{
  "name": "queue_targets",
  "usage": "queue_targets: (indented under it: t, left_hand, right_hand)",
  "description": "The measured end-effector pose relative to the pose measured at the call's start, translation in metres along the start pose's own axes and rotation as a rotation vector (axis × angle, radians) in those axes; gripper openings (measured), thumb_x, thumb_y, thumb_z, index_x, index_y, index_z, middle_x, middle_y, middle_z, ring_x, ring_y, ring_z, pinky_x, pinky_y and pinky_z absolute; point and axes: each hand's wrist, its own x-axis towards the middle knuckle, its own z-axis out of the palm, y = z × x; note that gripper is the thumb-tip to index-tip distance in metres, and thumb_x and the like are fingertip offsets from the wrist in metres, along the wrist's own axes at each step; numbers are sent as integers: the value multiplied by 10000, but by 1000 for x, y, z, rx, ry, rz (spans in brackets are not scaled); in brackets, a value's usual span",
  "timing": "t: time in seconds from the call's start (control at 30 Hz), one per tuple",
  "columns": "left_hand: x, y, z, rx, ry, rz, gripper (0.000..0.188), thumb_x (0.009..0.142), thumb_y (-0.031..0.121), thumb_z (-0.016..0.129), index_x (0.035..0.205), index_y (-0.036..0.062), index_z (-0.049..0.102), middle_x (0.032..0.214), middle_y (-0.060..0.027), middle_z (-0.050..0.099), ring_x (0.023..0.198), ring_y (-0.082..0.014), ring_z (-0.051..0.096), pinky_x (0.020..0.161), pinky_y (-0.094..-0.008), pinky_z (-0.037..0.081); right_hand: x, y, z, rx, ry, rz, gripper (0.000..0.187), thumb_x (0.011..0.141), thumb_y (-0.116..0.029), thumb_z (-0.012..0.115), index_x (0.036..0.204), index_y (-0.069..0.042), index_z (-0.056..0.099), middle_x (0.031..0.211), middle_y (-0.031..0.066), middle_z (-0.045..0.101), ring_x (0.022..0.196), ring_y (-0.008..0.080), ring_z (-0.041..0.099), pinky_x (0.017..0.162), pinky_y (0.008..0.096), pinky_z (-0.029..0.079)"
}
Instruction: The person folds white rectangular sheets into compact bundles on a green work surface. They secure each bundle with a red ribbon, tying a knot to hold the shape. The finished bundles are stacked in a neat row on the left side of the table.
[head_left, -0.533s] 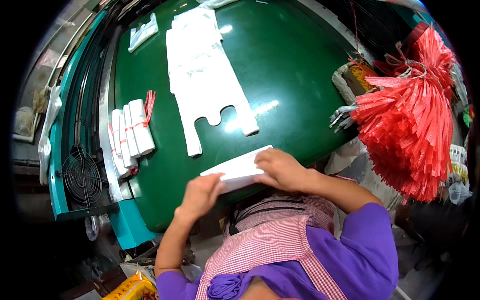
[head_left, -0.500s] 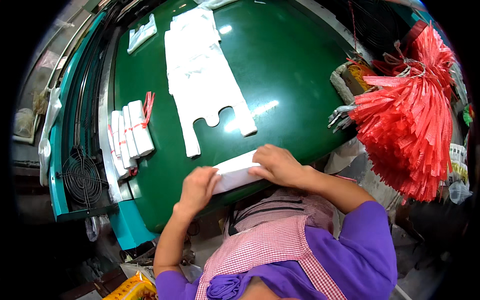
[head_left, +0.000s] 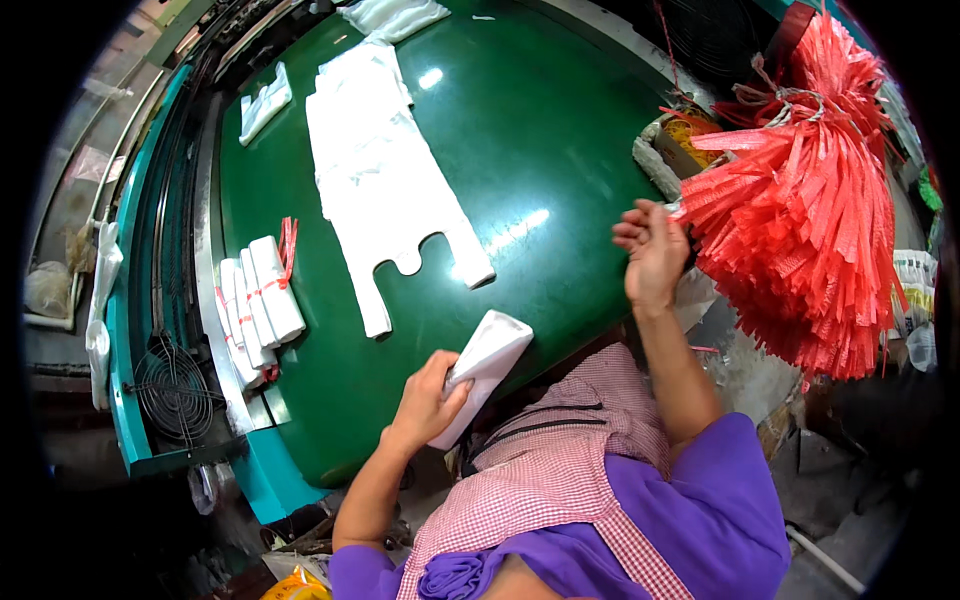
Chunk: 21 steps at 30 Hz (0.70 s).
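My left hand (head_left: 432, 402) grips a folded white bundle (head_left: 492, 358), lower centre, no band visible | my right hand (head_left: 654, 250), right of centre, half-curled beside red strips (head_left: 800, 225), cannot tell whether holding any | banded bundles (head_left: 273, 290), left, look done | flat white bags (head_left: 370, 185), upper centre, lie unrolled

We see a purple top (head_left: 705, 510) with loose sleeves, the right sleeve (head_left: 735, 460) ending above the elbow. Over it we find a red-and-white checked apron (head_left: 520, 490), its shoulder strap (head_left: 640, 545) in a bolder check. Near the neckline we note a coiled purple fabric rosette (head_left: 450, 577); across the lower apron, dark lines (head_left: 550, 413). We observe the left hand (head_left: 430, 405) and right hand (head_left: 655, 255) bare.
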Motion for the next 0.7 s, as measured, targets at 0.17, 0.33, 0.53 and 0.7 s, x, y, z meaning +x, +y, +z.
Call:
queue_targets:
  t: [0.17, 0.33, 0.53, 0.7]
  left_hand:
    - [-60, -36, 9, -934, 191, -338, 294, 873, 57, 626, 1143, -34, 553, 1053, -72, 636, 951, -134, 607, 846, -278, 479]
    - [-43, -16, -4, -1183, -332, -262, 342, 813, 90, 705, 1122, -13, 600, 1149, -64, 618, 1033, -143, 588, 917, -293, 463]
    - [-21, -9, -40, -1063, -47, -180, 320, 800, 61, 687, 1099, -19, 605, 1005, -69, 662, 892, -134, 624, 823, -295, 504]
    - [-4, -39, -59, -621, 175, -204, 328, 796, 6, 642, 1121, -34, 623, 1013, -76, 664, 858, -136, 622, 789, -295, 500]
  right_hand:
    - [-81, 38, 34, -282, -366, 298, 366, 1022, -293, 454, 1150, 29, 573, 879, 118, 676, 639, 160, 662, 532, 250, 527]
    - [-167, 53, 19, -1061, -1583, 12, 257, 902, -170, 547, 1074, 1, 631, 931, 182, 674, 881, 270, 669, 767, 381, 535]
    - [-154, 9, 40, -1277, -1837, 47, 330, 927, -318, 529, 912, -12, 651, 784, 209, 669, 719, 393, 656, 652, 485, 521]
    - [-120, -4, 44, -896, -1545, -783, 279, 906, -306, 575, 966, -43, 646, 1237, 200, 574, 1132, 359, 562, 822, 411, 510]
